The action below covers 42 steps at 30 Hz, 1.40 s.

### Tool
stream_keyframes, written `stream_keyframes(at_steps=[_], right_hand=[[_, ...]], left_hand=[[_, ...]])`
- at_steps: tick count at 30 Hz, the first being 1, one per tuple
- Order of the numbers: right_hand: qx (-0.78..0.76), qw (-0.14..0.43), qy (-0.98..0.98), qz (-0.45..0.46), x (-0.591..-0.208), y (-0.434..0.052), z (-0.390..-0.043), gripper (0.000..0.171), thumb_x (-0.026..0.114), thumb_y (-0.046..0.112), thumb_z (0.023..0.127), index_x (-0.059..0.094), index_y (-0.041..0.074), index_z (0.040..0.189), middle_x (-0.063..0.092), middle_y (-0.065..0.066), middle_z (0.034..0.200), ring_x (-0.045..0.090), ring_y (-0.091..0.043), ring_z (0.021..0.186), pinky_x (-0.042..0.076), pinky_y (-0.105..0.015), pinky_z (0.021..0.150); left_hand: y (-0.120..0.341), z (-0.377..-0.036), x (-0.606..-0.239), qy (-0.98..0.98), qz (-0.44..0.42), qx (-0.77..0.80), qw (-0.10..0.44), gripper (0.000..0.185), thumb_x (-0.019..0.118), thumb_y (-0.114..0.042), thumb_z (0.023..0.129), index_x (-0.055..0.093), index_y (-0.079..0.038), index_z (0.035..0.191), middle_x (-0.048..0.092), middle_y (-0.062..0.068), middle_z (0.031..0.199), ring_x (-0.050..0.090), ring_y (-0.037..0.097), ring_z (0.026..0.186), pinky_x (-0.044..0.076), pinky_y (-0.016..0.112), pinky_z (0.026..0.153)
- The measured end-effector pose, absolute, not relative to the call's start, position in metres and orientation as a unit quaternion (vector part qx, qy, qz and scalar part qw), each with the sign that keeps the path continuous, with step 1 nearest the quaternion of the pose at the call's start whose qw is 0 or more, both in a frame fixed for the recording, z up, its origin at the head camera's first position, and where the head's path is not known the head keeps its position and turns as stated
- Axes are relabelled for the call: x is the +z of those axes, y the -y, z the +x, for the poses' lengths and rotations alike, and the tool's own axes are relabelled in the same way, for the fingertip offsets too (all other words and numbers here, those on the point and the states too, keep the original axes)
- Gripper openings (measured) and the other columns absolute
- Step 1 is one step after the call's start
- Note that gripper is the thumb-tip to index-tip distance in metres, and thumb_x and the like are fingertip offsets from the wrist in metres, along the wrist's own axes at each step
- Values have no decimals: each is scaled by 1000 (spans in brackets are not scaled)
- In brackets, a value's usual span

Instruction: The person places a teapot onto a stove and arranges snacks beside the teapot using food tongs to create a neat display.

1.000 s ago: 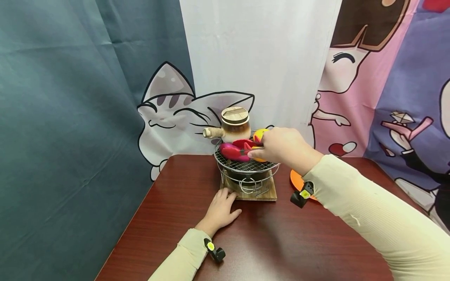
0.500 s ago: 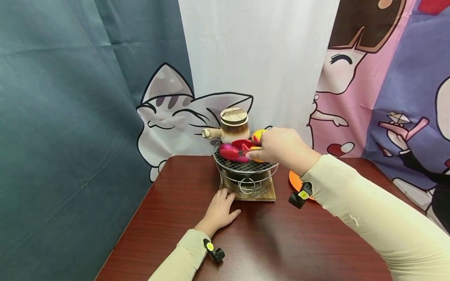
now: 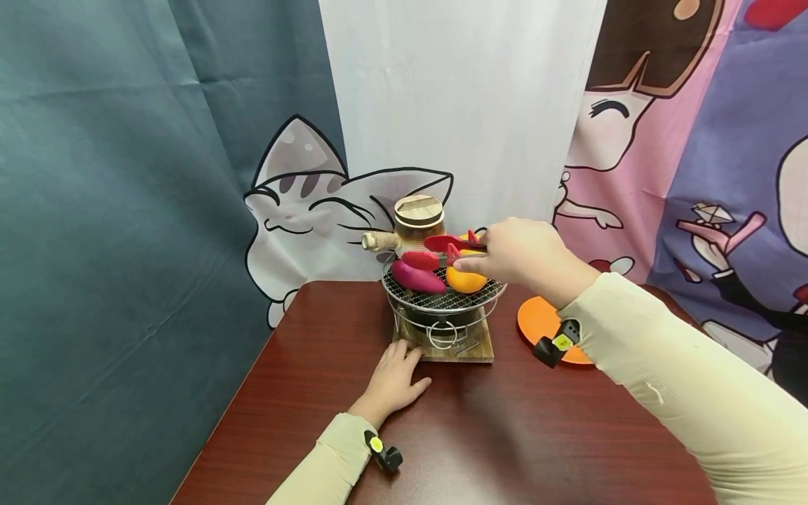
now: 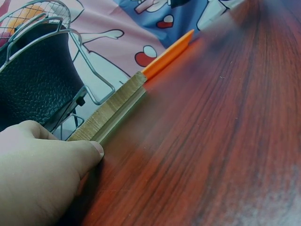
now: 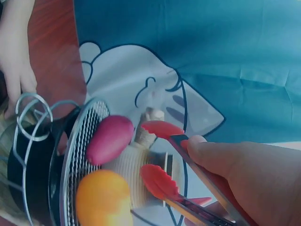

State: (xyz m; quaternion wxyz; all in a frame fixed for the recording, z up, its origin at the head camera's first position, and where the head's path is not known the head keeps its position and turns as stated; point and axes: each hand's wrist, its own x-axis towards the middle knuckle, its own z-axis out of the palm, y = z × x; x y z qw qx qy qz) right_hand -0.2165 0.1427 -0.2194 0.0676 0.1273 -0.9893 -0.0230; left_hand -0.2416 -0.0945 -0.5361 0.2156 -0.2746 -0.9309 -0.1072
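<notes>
The red tongs (image 3: pixel 445 251) are held in the right hand (image 3: pixel 519 256) above the wire grill (image 3: pixel 442 298), which stands near the far edge of the surface (image 3: pixel 505 435), about midway along it. The tongs' two red tips are parted and hang just over the food without gripping either piece, as the right wrist view shows (image 5: pixel 160 155). The right hand's fingers and thumb are curled round the tongs' metal arms.

On the grill mesh lie a purple sweet potato (image 3: pixel 416 278) on the side nearer the left edge and an orange fruit (image 3: pixel 466 280) just beside it, under the right hand. Behind them, at the back of the grill, stands a ceramic pot (image 3: pixel 416 226) with a wooden lid and a side handle. The grill sits on a wooden board (image 3: pixel 475 349). An orange plate (image 3: pixel 538 321) lies on the surface toward the right edge, partly hidden by the right sleeve.

The left hand (image 3: pixel 393 381) lies on the surface in front of the grill, fingers loosely bent, its fingertips touching the near left corner of the wooden board (image 4: pixel 113 113); it holds nothing.
</notes>
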Motion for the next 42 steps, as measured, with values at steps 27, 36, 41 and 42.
stream_keyframes(at_steps=[27,36,41,42], right_hand=[[4,100,991,87,-238,-246,-239,105,35,90,82,61,5,138,68,-23,117,63,-43,96,50,-59,63],[23,71,996,54,-241,-281,-245,109,33,90,82,52,3,145,56,-32,135,58,-50,111,49,-63,67],[25,67,997,37,-246,-300,-247,110,33,91,81,55,1,142,55,-36,131,58,-50,105,49,-60,62],[26,67,997,33,-248,-304,-247,110,34,90,81,56,1,141,55,-36,130,59,-49,104,49,-59,61]], left_hand=[[94,-240,-534,931,-274,-109,214,54,75,-43,85,61,-14,127,51,8,120,49,29,120,41,43,105],[94,-240,-535,932,-272,-111,212,53,75,-43,84,62,-14,126,51,7,120,49,29,120,40,42,105],[94,-240,-536,932,-273,-114,211,53,75,-44,85,62,-15,127,51,7,119,49,28,120,40,43,105],[94,-241,-536,932,-273,-113,212,53,75,-44,85,62,-15,127,51,7,120,49,28,120,40,43,105]])
